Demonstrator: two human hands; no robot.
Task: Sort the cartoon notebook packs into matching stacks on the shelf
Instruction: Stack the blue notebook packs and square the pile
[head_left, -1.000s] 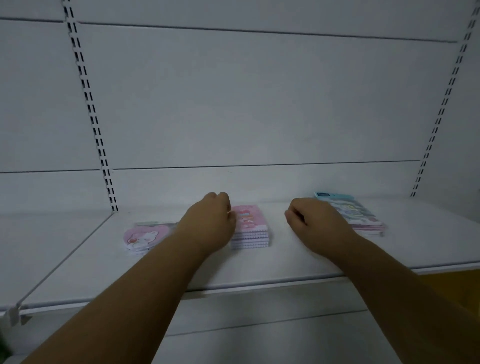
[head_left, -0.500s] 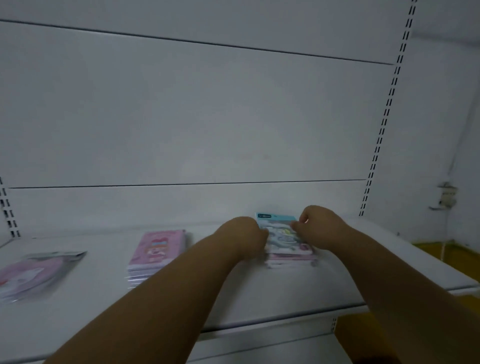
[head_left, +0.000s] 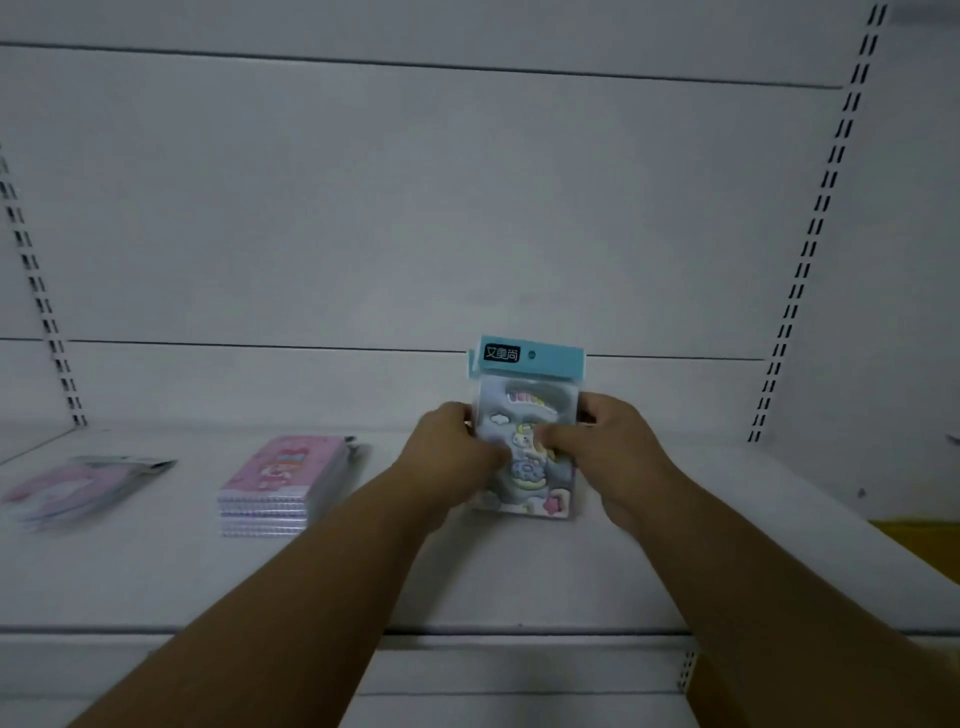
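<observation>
A blue notebook pack (head_left: 527, 415) with a teal header card and a pastel cartoon cover stands upright on the white shelf (head_left: 467, 582). My left hand (head_left: 452, 454) grips its left edge and my right hand (head_left: 602, 452) grips its right edge, thumbs on the cover. Whether more packs lie behind it I cannot tell. A stack of pink notebook packs (head_left: 283, 486) lies flat to the left. Further left lies a pink heart-patterned pack (head_left: 78, 483), blurred.
The white back panel (head_left: 415, 218) rises behind the shelf, with slotted uprights at the left (head_left: 41, 306) and right (head_left: 810, 244). The shelf's front lip (head_left: 467, 631) runs across below my forearms. A yellow surface (head_left: 924, 540) shows at the right edge.
My hands went from the pink stack to the blue pack on the right. The blue pack lay flat; now both hands hold it tipped upright. The view swung right and closer.
</observation>
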